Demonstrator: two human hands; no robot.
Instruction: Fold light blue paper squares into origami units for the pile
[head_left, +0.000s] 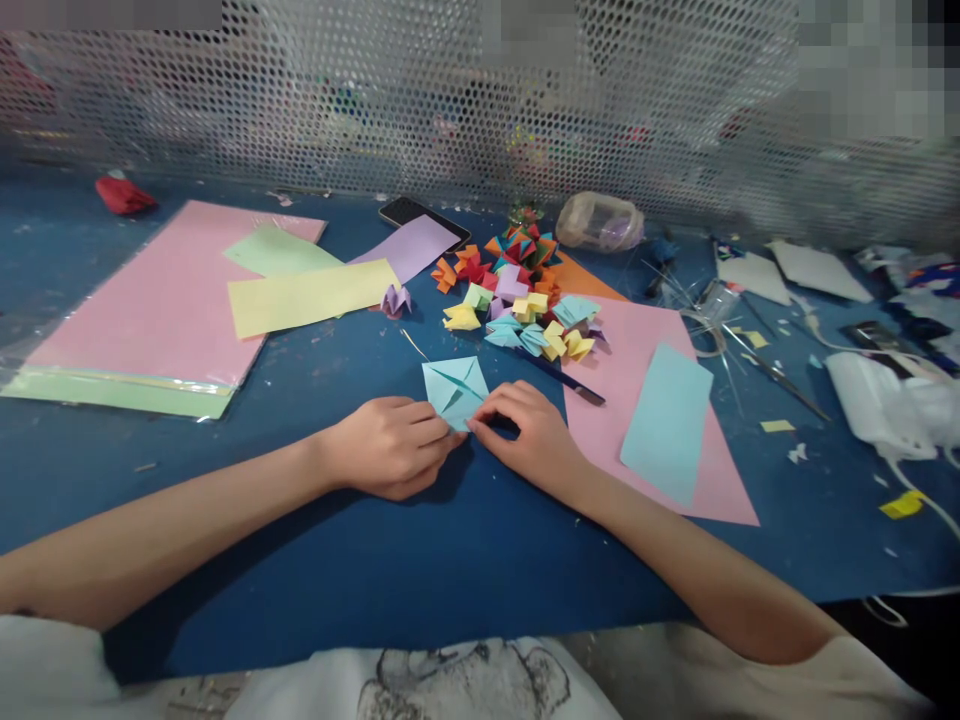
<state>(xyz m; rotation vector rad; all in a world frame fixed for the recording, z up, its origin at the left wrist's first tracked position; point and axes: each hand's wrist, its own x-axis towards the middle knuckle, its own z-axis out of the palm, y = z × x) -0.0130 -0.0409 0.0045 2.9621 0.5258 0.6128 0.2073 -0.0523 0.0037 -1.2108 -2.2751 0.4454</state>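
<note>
A light-blue paper square point(457, 385), its corners folded in toward the middle, lies on the blue table between my hands. My left hand point(396, 447) has its fingers curled and pinches the square's near corner from the left. From the right, my right hand point(526, 428) pinches the same corner between thumb and forefinger. Just beyond the square is a heap of small folded paper pieces point(517, 300) in several colours. One purple folded piece point(395, 300) stands apart, left of the heap.
A blue paper strip point(667, 420) rests on a pink sheet point(600, 400) at right, near a dark pen point(574, 382). At left, a yellow strip point(315, 295) overlaps a clear-wrapped pack of pink paper point(165, 290). A perforated metal panel point(420, 110) bounds the back.
</note>
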